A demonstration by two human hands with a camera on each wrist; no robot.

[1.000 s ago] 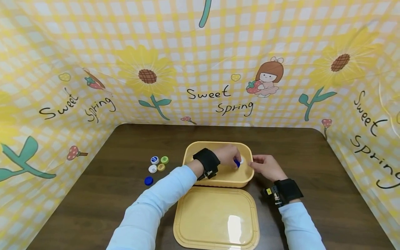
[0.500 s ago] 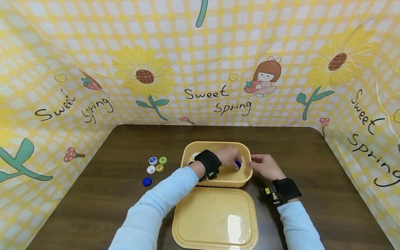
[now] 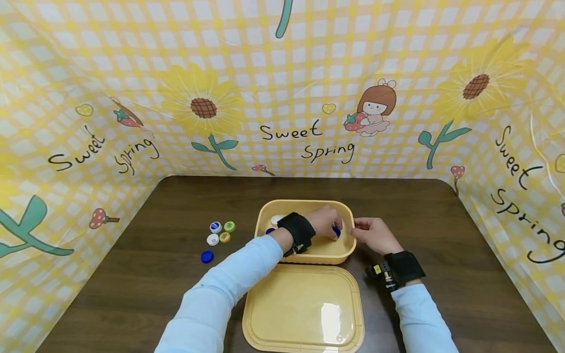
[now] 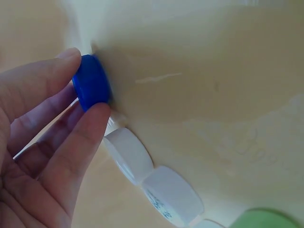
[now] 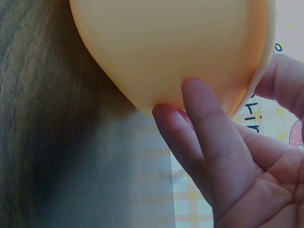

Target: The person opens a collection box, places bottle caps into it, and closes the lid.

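Inside the yellow plastic box [image 3: 304, 257], my left hand [image 3: 323, 221] pinches a blue bottle cap [image 4: 92, 83] between thumb and fingers, near the box's right end. The cap is tilted on its edge in the left wrist view. Two white bottle caps [image 4: 129, 154] also stand on edge beside it, with part of a green cap [image 4: 263, 219] beyond them. My right hand [image 3: 375, 235] grips the right end of the box; in the right wrist view its fingers [image 5: 204, 104] press the outer wall and the thumb lies over the rim. My left wrist hides part of the box's inside.
A loose group of several bottle caps lies left of the box, among them a green cap [image 3: 229, 226] and a blue one [image 3: 207, 256]. A yellow lid [image 3: 304, 309] lies flat in front of the box. Patterned cloth [image 3: 282, 88] surrounds the dark wooden table [image 3: 132, 274].
My left hand has shifted slightly right with the blue cap, toward the box's right wall. A white and a blue cap at the box's left end have come into view. My right hand keeps its hold.
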